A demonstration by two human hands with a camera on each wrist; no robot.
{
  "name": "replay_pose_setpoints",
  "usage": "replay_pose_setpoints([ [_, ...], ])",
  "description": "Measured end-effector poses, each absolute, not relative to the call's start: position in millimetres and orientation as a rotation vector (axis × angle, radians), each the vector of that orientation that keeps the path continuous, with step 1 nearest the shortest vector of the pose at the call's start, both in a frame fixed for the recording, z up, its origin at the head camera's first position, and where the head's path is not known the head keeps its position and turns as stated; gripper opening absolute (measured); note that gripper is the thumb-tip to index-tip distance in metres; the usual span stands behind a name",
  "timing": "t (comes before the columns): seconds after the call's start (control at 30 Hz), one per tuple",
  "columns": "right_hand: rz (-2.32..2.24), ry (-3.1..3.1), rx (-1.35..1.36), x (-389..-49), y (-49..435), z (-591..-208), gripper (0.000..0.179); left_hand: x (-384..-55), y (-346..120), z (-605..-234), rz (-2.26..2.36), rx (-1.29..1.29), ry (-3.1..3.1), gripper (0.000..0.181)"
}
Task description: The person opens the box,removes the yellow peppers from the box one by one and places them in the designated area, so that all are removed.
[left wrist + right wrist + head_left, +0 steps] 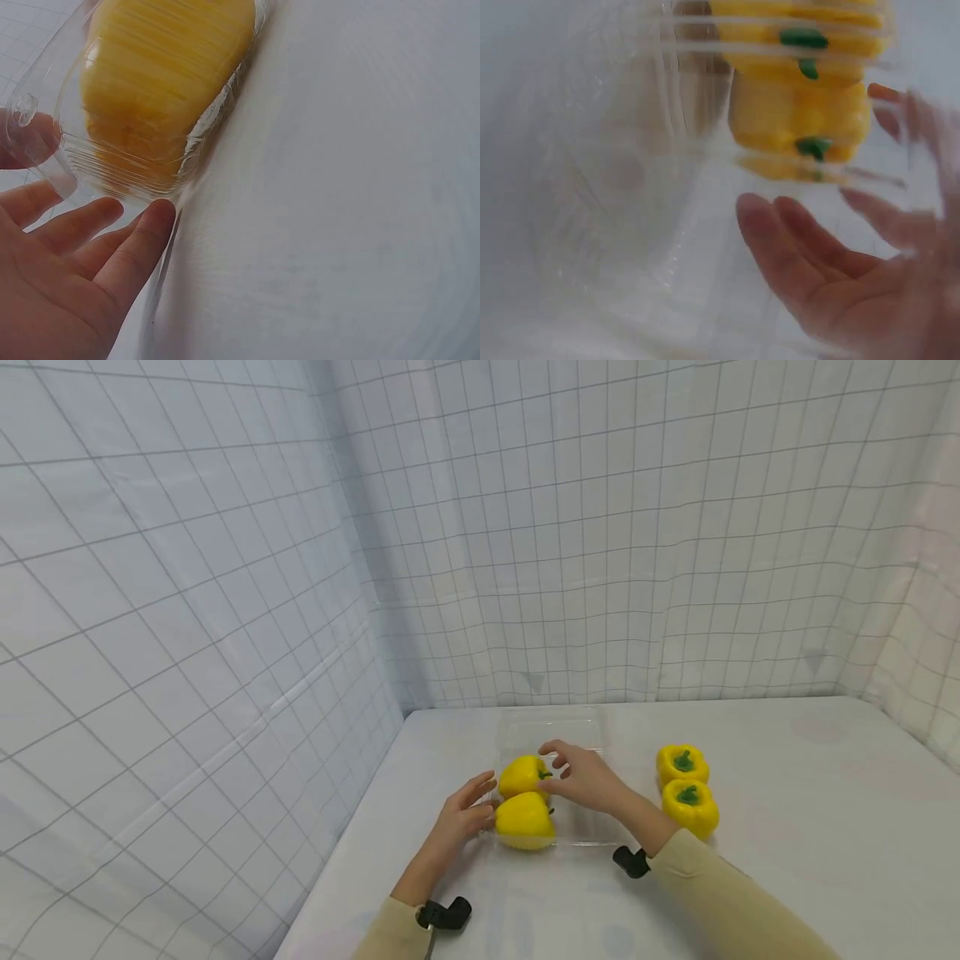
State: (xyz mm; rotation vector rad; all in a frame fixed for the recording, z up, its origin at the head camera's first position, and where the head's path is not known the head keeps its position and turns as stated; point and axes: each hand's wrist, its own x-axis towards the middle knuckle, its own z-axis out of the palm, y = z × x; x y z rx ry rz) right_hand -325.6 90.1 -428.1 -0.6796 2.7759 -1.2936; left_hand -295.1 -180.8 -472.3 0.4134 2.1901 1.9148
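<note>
Two yellow bell peppers, a rear one [519, 777] and a front one [525, 820], lie on their sides in the left part of a clear plastic clamshell box [592, 828], stems pointing right. My left hand [463, 812] is at the box's left side, its relaxed fingertips right at the ribbed wall [112, 176] in the left wrist view. Over the box, just right of the rear pepper's stem, is my right hand [587, 778]. Its fingers are spread and loosely bent around nothing. The right wrist view shows both green stems through the clear plastic, apart from the fingers [761, 225].
Two more yellow peppers stand on the white table right of the box, a back one [682, 763] and a nearer one [690, 808], stems up. The box's raised lid [551, 720] is at the back. Gridded white curtains [570, 568] enclose the table.
</note>
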Motion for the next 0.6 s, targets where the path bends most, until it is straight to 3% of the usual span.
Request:
replay_pose_setpoints([
  [0.2, -1.315, 2.743, -0.557, -329, 82, -434, 0.055, -295, -179, -473, 1.916, 0.441, 2.179, 0.062],
  [0.6, -1.358, 2.643, -0.433, -332, 67, -439, 0.075, -293, -180, -472, 1.906, 0.431, 2.198, 0.061],
])
